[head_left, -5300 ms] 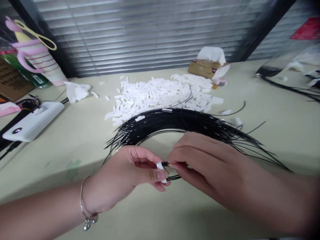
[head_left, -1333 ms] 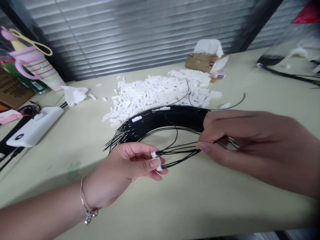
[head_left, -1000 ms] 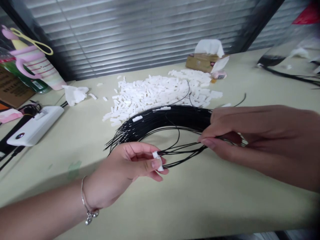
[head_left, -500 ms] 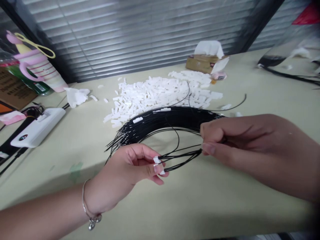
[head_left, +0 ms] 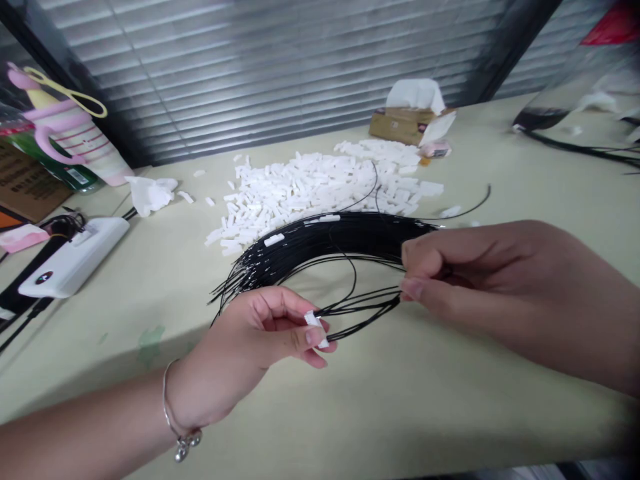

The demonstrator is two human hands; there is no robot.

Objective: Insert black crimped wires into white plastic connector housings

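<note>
While the left hand (head_left: 253,347) pinched the white connector (head_left: 313,321) between thumb and fingers, the right hand (head_left: 493,283) pinched its black wires (head_left: 369,325) together farther along, apparently to keep them gathered, above the worktop (head_left: 350,413) near the thick wire bundle (head_left: 345,237).

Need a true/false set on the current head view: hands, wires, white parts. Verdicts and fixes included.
1. The left hand holds a small white plastic connector. True.
2. The right hand grips the brown tissue packet. False: it pinches thin black wires running from the connector.
3. A heap of small white plastic pieces lies beyond the thick curved black wire bundle. True.
4. The silver charm bracelet is on the right wrist. False: it is on the left.
</note>
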